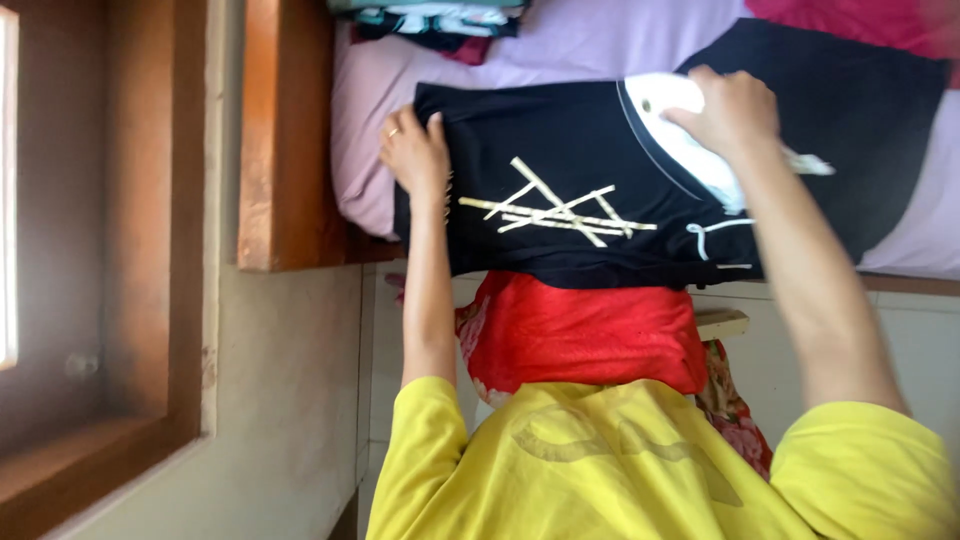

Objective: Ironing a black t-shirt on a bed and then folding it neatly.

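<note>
A black garment [560, 150] with a cream print of crossed lines lies spread on a lilac bedsheet [580, 45]. My left hand [415, 152], with a ring on one finger, rests flat on the garment's left edge and holds it down. My right hand [732, 108] grips a white clothes iron [690, 150], which sits on the right part of the black garment. My yellow sleeves and a red cloth [585, 335] at my waist fill the lower part of the view.
A stack of folded clothes [440, 20] lies at the bed's far left corner. A pink-red cloth [850, 18] is at the top right. A wooden bed frame [285, 130] stands to the left, with a wall and window ledge [90, 470] beyond it.
</note>
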